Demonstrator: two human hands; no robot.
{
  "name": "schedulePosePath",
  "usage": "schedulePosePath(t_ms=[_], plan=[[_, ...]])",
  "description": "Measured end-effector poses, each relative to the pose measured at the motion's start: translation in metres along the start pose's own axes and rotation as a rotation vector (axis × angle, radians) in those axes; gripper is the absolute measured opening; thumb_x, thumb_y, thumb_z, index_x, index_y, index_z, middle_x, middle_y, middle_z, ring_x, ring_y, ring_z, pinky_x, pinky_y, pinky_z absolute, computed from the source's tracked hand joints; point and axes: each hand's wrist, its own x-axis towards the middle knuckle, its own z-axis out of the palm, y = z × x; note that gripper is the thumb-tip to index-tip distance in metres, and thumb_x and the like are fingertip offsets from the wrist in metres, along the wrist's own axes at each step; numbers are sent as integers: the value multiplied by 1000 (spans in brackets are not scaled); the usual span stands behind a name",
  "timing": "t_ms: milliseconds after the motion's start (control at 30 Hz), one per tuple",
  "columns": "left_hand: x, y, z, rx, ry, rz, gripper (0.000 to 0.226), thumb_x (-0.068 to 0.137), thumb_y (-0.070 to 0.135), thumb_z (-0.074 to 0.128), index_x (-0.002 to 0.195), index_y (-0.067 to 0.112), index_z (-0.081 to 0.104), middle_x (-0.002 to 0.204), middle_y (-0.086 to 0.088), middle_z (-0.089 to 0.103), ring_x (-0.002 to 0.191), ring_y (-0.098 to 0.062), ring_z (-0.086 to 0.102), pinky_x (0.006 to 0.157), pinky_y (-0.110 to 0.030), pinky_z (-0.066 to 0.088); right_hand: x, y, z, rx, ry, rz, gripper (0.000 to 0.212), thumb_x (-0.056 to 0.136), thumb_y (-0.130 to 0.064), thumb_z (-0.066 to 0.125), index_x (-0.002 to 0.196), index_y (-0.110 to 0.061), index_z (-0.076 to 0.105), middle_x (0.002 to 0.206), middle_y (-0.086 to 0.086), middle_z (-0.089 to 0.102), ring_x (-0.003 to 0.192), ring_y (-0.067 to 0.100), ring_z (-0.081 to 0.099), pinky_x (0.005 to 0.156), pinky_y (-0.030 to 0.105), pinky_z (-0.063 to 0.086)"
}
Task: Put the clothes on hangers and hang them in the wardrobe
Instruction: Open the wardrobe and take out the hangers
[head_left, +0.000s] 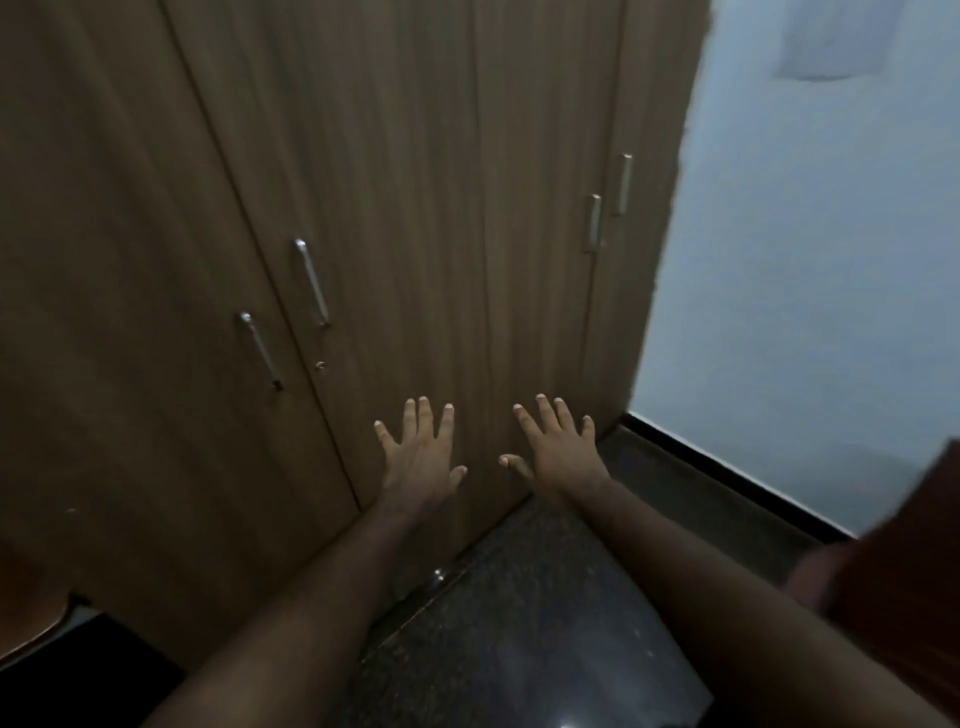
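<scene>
A tall brown wooden wardrobe (405, 208) fills the view, all its doors closed. Metal bar handles sit on the left pair of doors (312, 283) and on the right pair (595, 222). My left hand (418, 454) and my right hand (558, 449) are stretched forward side by side, fingers spread and straight, in front of the lower part of the middle doors. Neither hand holds anything. Whether the palms touch the door I cannot tell. No clothes or hangers are in view.
A dark speckled granite floor (524, 623) lies below the wardrobe. A pale blue wall (810, 286) with a black skirting stands to the right. A reddish-brown sleeve or cloth (904, 566) shows at the right edge. A brown wooden edge (31, 613) shows at the lower left.
</scene>
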Motion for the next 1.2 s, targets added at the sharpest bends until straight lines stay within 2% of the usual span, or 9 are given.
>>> schedulePosePath(t_ms=[200,433,667,733,833,900,1033,1133,1200], plan=[[45,-46,-32,-47,53,-276,88,90,54,53,155,20,6,161,-15,3,149,-30,-1,113,-65,13,95,-38,-20,-3,30,-319,79,94,-68,32,157,-27,9,164,10,2,151,30,2,115,62,13],[62,-113,-51,-417,129,-513,87,87,34,63,155,20,11,162,-12,7,148,-28,9,115,-56,23,175,-113,-55,50,96,-600,75,94,-62,43,156,-30,14,163,12,8,150,28,8,117,58,15],[67,-166,-64,-584,203,-383,86,84,13,63,155,14,15,161,-8,18,148,-24,16,118,-45,24,222,-178,-87,115,161,-657,70,93,-54,53,153,-34,23,163,14,9,150,31,10,117,59,16],[68,-177,-64,-589,226,-325,84,85,14,64,154,11,17,160,-8,20,148,-23,18,120,-38,22,235,-192,-88,281,122,-636,72,92,-55,55,153,-34,24,162,10,14,149,27,16,116,57,19],[70,-187,-67,-657,238,-295,77,93,35,60,154,10,20,159,-6,23,146,-20,22,119,-31,21,240,-208,-100,1041,-9,-463,80,88,-53,64,153,-24,27,155,2,35,140,18,35,111,41,35],[71,-188,-73,-779,249,-330,74,96,52,48,153,12,24,157,-3,27,146,-17,24,116,-28,18,242,-219,-106,1388,-70,-285,75,91,-55,58,151,-19,31,147,2,45,133,18,44,98,34,40],[77,-193,-78,-1184,277,-442,86,87,73,28,152,17,29,156,0,31,145,-15,26,115,-27,16,247,-227,-111,1549,-273,-176,77,95,-68,26,148,-13,39,147,13,44,134,27,42,94,40,35],[81,-202,-72,-1335,263,-470,123,59,100,21,152,20,27,157,-2,31,145,-18,27,120,-45,19,250,-221,-109,1590,-268,-156,89,92,-74,14,142,-7,46,137,16,53,129,28,48,107,47,34],[84,-203,-69,-1385,245,-473,126,57,100,17,152,19,26,157,-3,31,145,-19,27,120,-49,19,246,-216,-108,1602,-259,-146,95,89,-78,11,139,-6,48,131,15,58,125,27,52,113,52,30]])
